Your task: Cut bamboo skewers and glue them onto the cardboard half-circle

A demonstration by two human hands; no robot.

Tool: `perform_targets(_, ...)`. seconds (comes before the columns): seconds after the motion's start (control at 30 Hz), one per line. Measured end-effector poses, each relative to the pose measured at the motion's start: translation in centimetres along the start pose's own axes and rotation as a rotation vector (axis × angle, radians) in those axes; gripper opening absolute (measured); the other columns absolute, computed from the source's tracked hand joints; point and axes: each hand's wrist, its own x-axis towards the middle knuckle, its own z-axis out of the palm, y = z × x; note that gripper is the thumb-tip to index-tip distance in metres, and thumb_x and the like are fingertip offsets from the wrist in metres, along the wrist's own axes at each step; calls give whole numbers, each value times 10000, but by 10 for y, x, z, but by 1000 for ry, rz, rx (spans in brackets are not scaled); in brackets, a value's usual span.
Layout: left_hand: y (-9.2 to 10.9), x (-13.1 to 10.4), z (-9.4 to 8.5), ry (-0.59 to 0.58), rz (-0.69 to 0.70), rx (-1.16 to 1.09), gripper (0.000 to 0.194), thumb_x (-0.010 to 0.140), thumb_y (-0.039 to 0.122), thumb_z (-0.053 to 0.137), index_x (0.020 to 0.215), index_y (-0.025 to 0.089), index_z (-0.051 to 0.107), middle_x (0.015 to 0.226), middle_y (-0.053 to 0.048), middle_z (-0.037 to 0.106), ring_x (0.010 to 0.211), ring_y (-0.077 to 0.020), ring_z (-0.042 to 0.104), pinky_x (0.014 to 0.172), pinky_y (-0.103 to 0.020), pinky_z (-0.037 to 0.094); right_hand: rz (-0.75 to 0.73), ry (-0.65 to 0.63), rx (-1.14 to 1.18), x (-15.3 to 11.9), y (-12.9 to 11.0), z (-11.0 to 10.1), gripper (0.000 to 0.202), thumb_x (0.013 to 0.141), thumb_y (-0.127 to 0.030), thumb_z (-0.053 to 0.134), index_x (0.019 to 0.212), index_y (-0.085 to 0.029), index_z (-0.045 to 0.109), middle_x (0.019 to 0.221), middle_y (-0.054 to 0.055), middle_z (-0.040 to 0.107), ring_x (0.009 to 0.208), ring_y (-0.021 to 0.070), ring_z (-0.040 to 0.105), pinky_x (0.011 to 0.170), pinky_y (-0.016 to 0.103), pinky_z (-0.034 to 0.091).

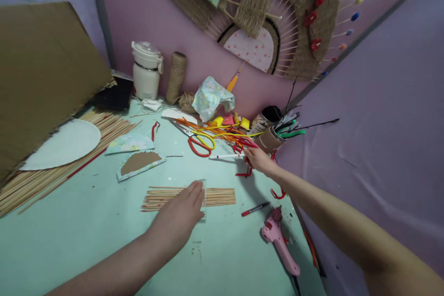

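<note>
Pressed flat over a clear ruler (pixel 204 199), my left hand (pixel 182 210) lies on a row of thin wooden sticks (pixel 220 196) with its fingers together. The ruler crosses the sticks, partly covered by the hand. Farther right, my right hand (pixel 258 159) has its fingers closed beside red scissor handles and the end of a white pen-like stick (pixel 225 157); which of them it grips is hard to tell. A red and black pen (pixel 255 209) lies between the sticks and a pink glue gun (pixel 281 245).
Orange-handled scissors (pixel 199 143), colored pipe cleaners (pixel 222 132) and a cardboard cup (pixel 268 138) of twigs stand behind. A large cardboard piece (pixel 45 69) and more sticks (pixel 69 162) fill the left. Fabric-covered half circles (pixel 142 165) lie nearer the middle.
</note>
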Motion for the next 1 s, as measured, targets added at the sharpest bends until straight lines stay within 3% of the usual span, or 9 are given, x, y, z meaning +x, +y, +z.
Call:
perform_targets(0.1,1,0,-2,9,3,-2,458,908,126,468,1363,107,515,1488,-148,409,1389,-258,379,1109,-396,401,9,9,-17,-9,3,12,445,998,-320,315,744,-181,653,715,95,709,654,197,656,593,270,437)
perform_targets(0.23,2,0,-5,3,8,24,451,913,144,491,1359,84,511,1480,-167,420,1383,-273,389,1108,-413,398,-19,72,-55,-14,-2,3,315,977,-382,409,932,-173,642,904,163,705,850,260,661,706,319,437)
perform_targets(0.33,2,1,-8,-17,10,43,438,920,154,493,1349,71,518,1476,-174,422,1381,-275,393,1103,-403,401,-251,68,3,-11,-17,5,242,925,-386,551,1054,-193,619,1067,132,665,1007,243,606,832,316,434)
perform_targets(0.4,3,1,-9,-18,10,49,431,927,157,487,1348,72,518,1476,-171,425,1383,-269,391,1102,-394,399,-443,63,93,-9,-28,15,257,877,-354,639,1068,-184,613,1077,118,639,1009,229,582,867,316,431)
perform_targets(0.47,3,1,-10,-24,16,72,434,932,164,482,1355,74,510,1479,-167,425,1383,-264,394,1098,-387,400,-542,85,177,-6,-35,27,193,869,-295,653,1009,-167,617,1033,112,625,961,219,572,859,325,436)
perform_targets(0.57,4,1,-11,-39,24,107,451,935,181,485,1372,67,488,1487,-172,413,1382,-264,396,1086,-383,409,-505,118,236,-6,-39,37,74,924,-233,556,936,-170,592,990,98,624,933,201,560,835,312,428)
perform_targets(0.73,4,2,-14,-44,28,100,457,937,198,491,1372,60,486,1488,-176,409,1384,-265,394,1093,-386,403,-334,66,227,-16,-43,26,161,983,-249,401,1066,-179,520,868,54,659,717,169,556,640,264,368)
perform_targets(1.0,4,2,-18,-64,36,115,460,945,227,491,1371,52,488,1483,-181,413,1384,-266,392,1096,-384,406,-227,100,-30,-25,-54,20,302,1008,-379,325,1021,-248,597,896,42,718,755,184,612,560,262,234)
